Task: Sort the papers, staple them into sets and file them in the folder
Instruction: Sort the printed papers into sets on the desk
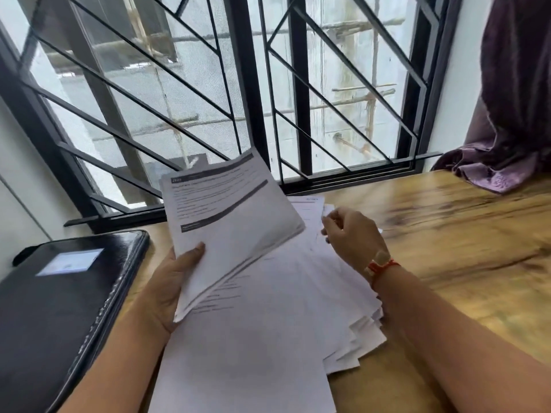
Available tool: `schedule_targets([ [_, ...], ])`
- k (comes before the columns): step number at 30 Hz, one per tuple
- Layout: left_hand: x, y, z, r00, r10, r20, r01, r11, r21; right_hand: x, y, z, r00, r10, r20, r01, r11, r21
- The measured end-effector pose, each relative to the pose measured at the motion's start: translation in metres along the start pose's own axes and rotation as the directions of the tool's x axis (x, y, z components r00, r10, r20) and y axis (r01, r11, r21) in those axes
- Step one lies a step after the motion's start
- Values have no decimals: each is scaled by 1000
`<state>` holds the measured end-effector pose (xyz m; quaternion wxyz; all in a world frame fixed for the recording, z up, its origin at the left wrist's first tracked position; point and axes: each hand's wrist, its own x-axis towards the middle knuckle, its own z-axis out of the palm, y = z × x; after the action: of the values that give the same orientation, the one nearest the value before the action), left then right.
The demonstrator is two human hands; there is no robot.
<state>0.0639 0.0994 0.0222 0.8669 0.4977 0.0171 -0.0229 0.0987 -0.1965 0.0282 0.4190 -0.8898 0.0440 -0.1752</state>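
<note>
- A large window with a black metal grille of diagonal bars (244, 84) fills the wall behind the desk.
- The light brown wooden desk (447, 234) with dark grain streaks runs from the window sill toward the person.
- A black, glossy zip-around folder (59, 308) lies closed and flat on the left side of the desk. It has a pale rectangular label on its cover and sits just beside the papers.
- A loose spread of white printed papers (268, 338) lies fanned out on the middle of the desk, between the two forearms. The sheet edges are staggered at the right.
- A purple fabric curtain (512, 99) hangs at the right, and its bunched end rests on the far corner of the desk.
- A thin bundle of white printed sheets with grey header bars (232, 222) is raised above the spread and tilted toward the window.
- The left hand (170, 287) grasps this bundle at its lower corner, thumb on top and palm beneath.
- The right hand (351, 236) is over the far part of the spread with its fingers curled. The blur hides whether it pinches a sheet.
- A red thread bracelet (383, 266) circles the right wrist.
</note>
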Motion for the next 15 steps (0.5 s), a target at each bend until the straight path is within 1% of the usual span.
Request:
schedule_targets([
  [1,1,1,0,1000,-15,4,16,999,-29,3,5,-2,1000,4,-13,-5,992,-128],
  [2,2,2,-1,1000,-29,-1,29,998,-61,4,8,-5,1000,18,-11,-20,981,-195],
  [4,1,5,0,1000,-25,17,27,990,-137,6,13,-9,999,48,3,-45,964,-262],
  [5,-1,8,2,998,-32,51,41,983,-181,7,15,-11,998,59,13,-53,958,-282],
  [6,-3,10,0,994,-31,109,59,962,-268,8,16,-11,997,68,30,-56,953,-296],
  [8,2,11,-17,970,-55,236,153,894,-421,8,16,-11,995,73,72,-48,951,-306],
  [9,1,13,-17,954,-94,285,218,870,-443,8,16,-10,993,69,91,-39,952,-303],
  [10,0,14,-18,956,-152,250,250,869,-427,6,14,-9,992,59,109,-24,954,-300],
  [12,5,7,-32,948,-184,260,288,843,-454,2,9,-8,989,24,147,21,956,-293],
  [15,13,3,-40,913,-233,335,375,802,-466,-6,0,-5,964,-48,260,129,943,-306],
])
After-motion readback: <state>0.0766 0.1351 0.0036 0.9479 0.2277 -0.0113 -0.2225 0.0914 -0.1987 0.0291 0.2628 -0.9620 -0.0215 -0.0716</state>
